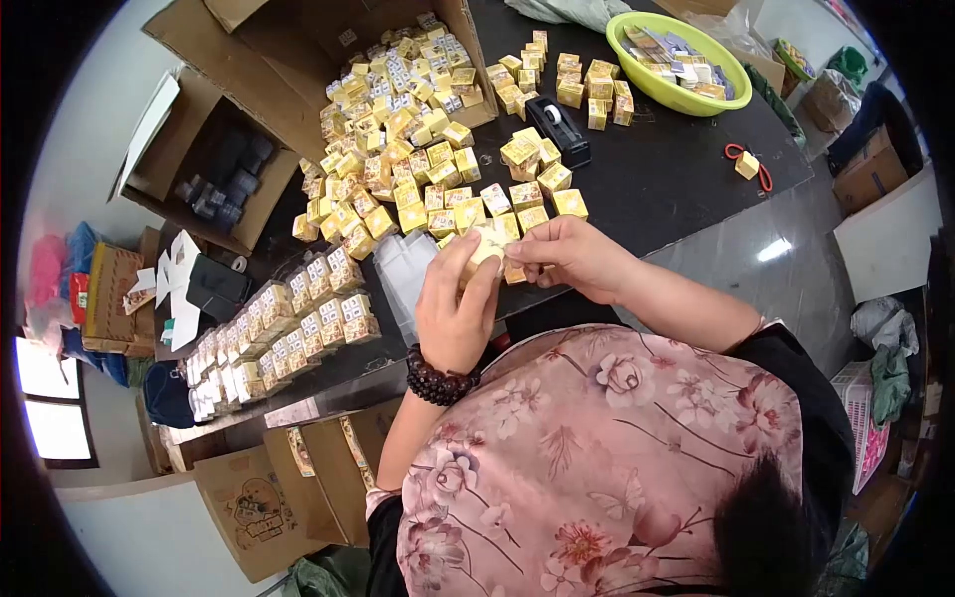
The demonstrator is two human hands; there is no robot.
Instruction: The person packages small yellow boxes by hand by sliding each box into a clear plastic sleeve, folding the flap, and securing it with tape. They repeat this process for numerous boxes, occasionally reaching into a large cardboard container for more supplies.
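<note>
Near the table's front edge, my left hand (456, 303) wraps its fingers round a small pale yellow box (485, 251). My right hand (572, 257) is closed in a pinch at the box's right side; what lies between its fingertips is too small to make out. Just beyond my hands are several small yellow boxes (468, 212) in rows. Clear plastic sheets or sleeves (406, 277) lie to the left of my left hand. A black tape dispenser (559, 132) stands behind the boxes.
A cardboard box (214, 50) lies on its side, spilling many yellow boxes. Wrapped boxes (328, 323) form rows at the left, near a phone (217, 289). A green basin (676, 90) holds cards at the back right; red-handled scissors (764, 177) lie near the right edge.
</note>
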